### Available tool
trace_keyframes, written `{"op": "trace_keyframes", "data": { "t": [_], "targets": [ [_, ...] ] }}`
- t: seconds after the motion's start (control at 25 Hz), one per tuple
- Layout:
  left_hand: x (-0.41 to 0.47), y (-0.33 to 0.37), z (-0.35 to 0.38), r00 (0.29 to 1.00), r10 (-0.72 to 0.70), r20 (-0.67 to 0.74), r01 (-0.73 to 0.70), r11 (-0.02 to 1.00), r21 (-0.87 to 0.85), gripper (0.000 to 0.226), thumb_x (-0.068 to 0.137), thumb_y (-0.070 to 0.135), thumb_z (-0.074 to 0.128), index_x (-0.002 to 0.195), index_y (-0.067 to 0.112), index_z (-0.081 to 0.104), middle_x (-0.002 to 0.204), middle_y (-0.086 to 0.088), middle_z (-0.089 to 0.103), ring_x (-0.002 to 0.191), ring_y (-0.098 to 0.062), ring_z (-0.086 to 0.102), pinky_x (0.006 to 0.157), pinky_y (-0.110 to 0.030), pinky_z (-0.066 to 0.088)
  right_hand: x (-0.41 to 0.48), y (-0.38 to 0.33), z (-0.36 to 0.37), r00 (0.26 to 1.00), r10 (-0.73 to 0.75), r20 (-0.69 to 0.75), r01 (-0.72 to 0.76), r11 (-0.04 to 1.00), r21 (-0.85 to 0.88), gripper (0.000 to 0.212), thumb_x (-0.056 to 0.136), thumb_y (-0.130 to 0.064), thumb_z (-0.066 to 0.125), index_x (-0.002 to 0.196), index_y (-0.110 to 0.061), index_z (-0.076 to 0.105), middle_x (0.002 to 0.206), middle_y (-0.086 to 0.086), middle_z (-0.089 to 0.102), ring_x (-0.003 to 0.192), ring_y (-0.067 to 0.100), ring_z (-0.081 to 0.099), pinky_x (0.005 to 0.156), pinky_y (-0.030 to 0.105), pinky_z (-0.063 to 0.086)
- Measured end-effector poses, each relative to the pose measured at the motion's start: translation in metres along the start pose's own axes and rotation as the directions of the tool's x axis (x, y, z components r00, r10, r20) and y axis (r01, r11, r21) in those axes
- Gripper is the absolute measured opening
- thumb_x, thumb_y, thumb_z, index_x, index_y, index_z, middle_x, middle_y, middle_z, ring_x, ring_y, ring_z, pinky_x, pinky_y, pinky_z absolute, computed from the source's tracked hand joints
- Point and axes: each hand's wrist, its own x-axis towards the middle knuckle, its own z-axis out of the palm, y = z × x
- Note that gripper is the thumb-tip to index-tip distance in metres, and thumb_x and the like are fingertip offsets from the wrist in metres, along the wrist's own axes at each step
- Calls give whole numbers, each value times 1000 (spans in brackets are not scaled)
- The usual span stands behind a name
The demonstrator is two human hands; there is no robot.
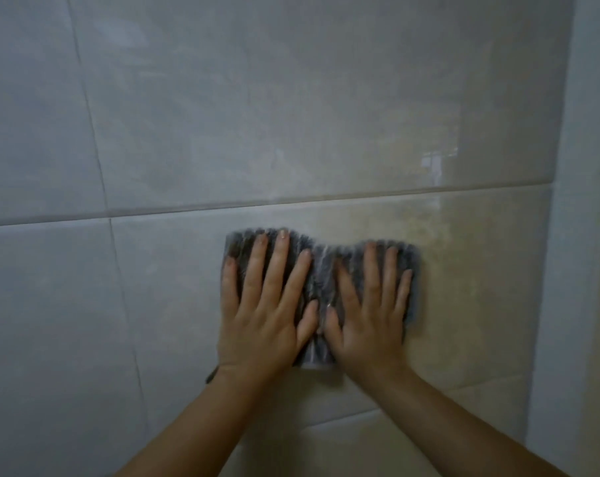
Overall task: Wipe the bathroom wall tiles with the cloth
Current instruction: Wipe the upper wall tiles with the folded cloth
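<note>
A dark grey ribbed cloth lies flat against the pale grey-beige wall tiles, just below a horizontal grout line. My left hand presses on the cloth's left half with straight, spread fingers. My right hand presses on its right half the same way. The thumbs nearly meet over the middle of the cloth. Most of the cloth is hidden under the two palms.
A vertical grout line runs down the wall to the left of the hands. At the right, a lighter wall corner or door frame stands out. A small white smear marks the tile above the right hand.
</note>
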Motion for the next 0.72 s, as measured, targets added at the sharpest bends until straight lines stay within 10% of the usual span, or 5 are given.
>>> {"op": "trace_keyframes", "data": {
  "t": [0.16, 0.72],
  "targets": [
    [47, 20, 2, 994, -105, -32, 106, 993, 49, 65, 98, 49, 38, 155, 18, 28, 162, -16, 22, 150, -36, 15, 121, -59, 4, 46, 37, -7, 981, -195, 0, 195, 980, 29, 59, 95, -43, 38, 151, -29, 24, 158, 13, 21, 146, 40, 15, 115, 63, 14],
    [96, 108, 20, 982, -190, -15, 190, 981, 38, 66, 102, 58, 29, 157, 21, 24, 163, -15, 17, 151, -36, 10, 121, -57, 1, 66, 155, -18, 998, -68, 9, 68, 997, 32, 57, 100, -51, 24, 152, -29, 19, 160, 12, 18, 147, 38, 10, 117, 60, 9]
  ]
}}
